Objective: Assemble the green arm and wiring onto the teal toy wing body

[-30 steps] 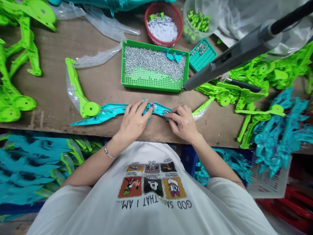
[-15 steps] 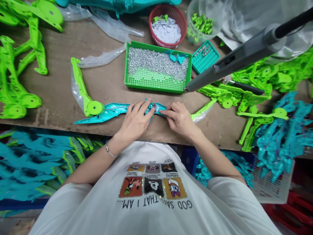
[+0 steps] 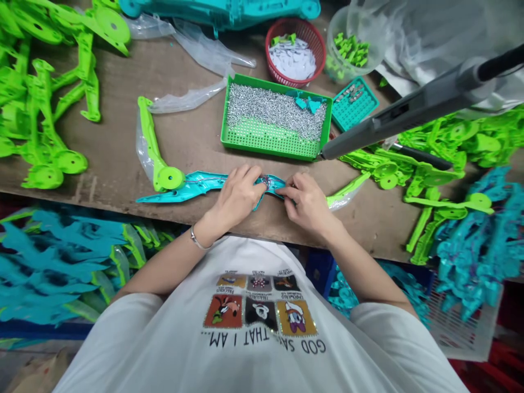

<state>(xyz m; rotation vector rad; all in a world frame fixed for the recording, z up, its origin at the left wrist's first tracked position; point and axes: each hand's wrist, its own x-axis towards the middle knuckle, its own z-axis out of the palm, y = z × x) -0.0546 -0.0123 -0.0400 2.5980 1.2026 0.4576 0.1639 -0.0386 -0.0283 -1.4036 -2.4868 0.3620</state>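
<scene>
A turquoise plastic toy bow shell point(image 3: 200, 184) lies on the table in front of me, its hollow side up, with thin wires running inside. Lime-green limbs are fixed at both ends; the left limb point(image 3: 151, 139) bends upward and carries a clear plastic piece. My left hand point(image 3: 240, 197) is closed over the middle of the shell, fingers curled beside a small bundle of wires point(image 3: 267, 181). On the shell's right part, my right hand point(image 3: 308, 203) is closed, thumb and index finger pressed together. Whatever lies between those fingertips is hidden.
Behind the shell stands a green tray point(image 3: 245, 147) of small screws. Past it are a red basket point(image 3: 317, 46), a clear tub point(image 3: 374, 57) and a teal tray point(image 3: 364, 112). A grey electric screwdriver point(image 3: 380, 123) hangs in from the right. Lime-green parts point(image 3: 436, 134) are heaped at both sides.
The view has shifted, so the table items appear further right. My left fingers, flatter before, are now more curled over the shell's middle. My right hand stays at the shell's right part.
</scene>
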